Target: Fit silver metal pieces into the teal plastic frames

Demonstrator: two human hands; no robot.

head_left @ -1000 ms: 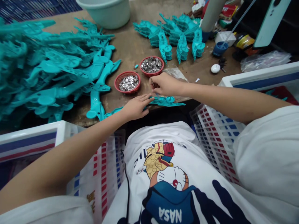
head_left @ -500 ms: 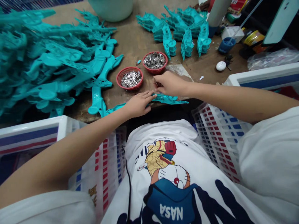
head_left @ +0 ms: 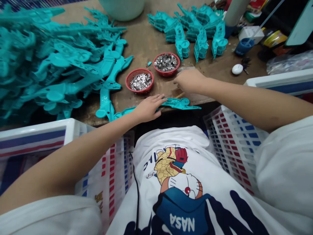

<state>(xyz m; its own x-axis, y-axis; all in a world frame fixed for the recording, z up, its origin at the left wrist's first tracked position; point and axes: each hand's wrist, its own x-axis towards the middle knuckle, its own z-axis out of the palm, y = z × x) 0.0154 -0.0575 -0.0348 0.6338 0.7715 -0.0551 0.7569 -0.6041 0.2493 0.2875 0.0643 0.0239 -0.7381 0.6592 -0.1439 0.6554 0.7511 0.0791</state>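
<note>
My left hand [head_left: 149,108] lies flat, fingers spread, on a teal plastic part [head_left: 179,103] along the table's front edge. My right hand [head_left: 189,81] hovers above and behind that part, just right of the baskets, with its fingers curled together; whatever they hold is hidden. One red basket [head_left: 139,81] of shiny small metal pieces stands behind my left hand. Another red basket [head_left: 166,64] with darker metal pieces is behind it to the right, near my right hand.
A large heap of teal parts [head_left: 61,65] covers the left of the table. Stacked teal parts [head_left: 201,44] stand at the back right. A pale green tub [head_left: 122,9], a blue cup [head_left: 244,46] and a white egg-shaped object [head_left: 237,69] are farther out. Plastic crates [head_left: 234,140] flank my lap.
My right hand has moved right, away from the spot in front of the darker metal pieces' basket. My left hand keeps its place on the teal part. The whole view has shifted slightly.
</note>
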